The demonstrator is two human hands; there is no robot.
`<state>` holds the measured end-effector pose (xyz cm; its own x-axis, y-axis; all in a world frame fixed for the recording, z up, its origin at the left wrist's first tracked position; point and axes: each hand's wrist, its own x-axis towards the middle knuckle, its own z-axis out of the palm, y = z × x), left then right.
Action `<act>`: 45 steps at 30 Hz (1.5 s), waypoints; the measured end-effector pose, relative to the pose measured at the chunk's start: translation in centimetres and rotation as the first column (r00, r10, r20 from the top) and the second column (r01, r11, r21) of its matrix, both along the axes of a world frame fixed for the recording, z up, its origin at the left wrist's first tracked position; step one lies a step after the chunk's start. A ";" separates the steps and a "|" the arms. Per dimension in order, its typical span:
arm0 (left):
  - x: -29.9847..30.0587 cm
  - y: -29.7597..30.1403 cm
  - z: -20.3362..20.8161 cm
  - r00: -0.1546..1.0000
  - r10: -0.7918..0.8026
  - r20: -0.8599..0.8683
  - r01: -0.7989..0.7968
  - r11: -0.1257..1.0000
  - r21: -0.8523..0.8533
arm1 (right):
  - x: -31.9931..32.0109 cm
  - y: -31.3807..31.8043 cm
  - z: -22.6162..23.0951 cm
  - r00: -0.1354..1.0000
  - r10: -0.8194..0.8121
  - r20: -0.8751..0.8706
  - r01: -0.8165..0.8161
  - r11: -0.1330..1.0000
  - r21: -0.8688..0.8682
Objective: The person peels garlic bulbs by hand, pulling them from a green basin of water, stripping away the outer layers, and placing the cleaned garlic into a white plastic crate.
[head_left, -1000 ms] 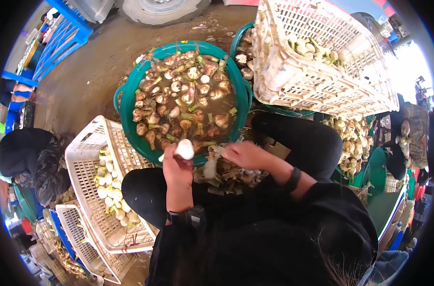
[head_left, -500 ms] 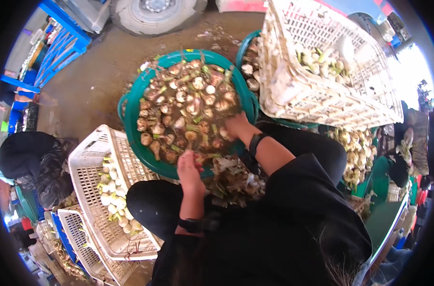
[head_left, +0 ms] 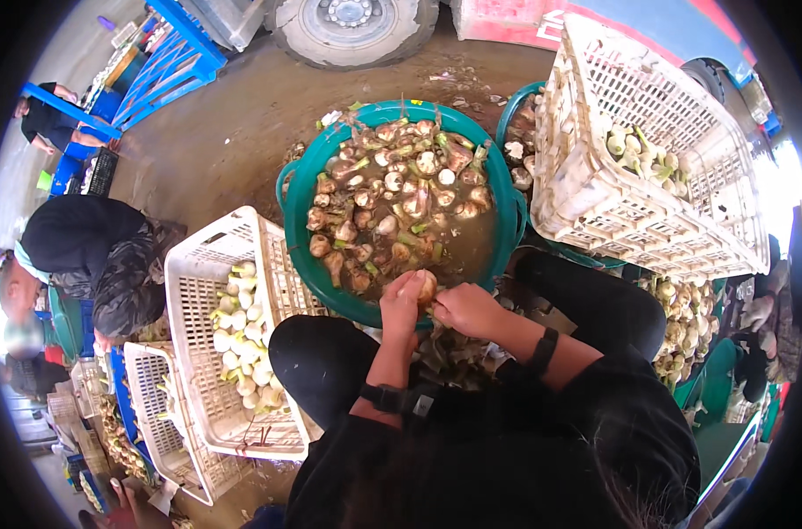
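Note:
Over the near rim of a round green tub (head_left: 517,212), my left hand (head_left: 401,301) grips a brownish garlic bulb (head_left: 427,287). My right hand (head_left: 468,310) is closed at the bulb's lower end, where a bit of green stalk shows; its fingertips are partly hidden. Muddy water fills the tub, with many unpeeled garlic bulbs (head_left: 392,182) floating in it, mostly toward the left and far side. Below my hands, between my knees, lies a pile of loose peelings (head_left: 454,360).
Left of me a white crate (head_left: 209,249) holds peeled bulbs (head_left: 242,339). Another white crate (head_left: 648,207) stands high at the right, above more garlic (head_left: 687,322). A person in dark clothes (head_left: 92,238) bends at the far left. A vehicle wheel (head_left: 352,22) stands beyond the tub.
My right hand has come out of the tub's water and met my left hand at the near rim. A garlic bulb is now between them. The whole view has shifted, with the tub further right.

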<state>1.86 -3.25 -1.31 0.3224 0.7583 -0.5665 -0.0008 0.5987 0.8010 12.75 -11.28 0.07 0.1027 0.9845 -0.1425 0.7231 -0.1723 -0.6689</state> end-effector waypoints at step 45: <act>-3.5 3.8 2.3 0.910 0.299 0.288 -0.172 0.903 -0.394 | 7.2 -8.5 6.6 0.932 0.046 -0.360 0.097 0.924 0.369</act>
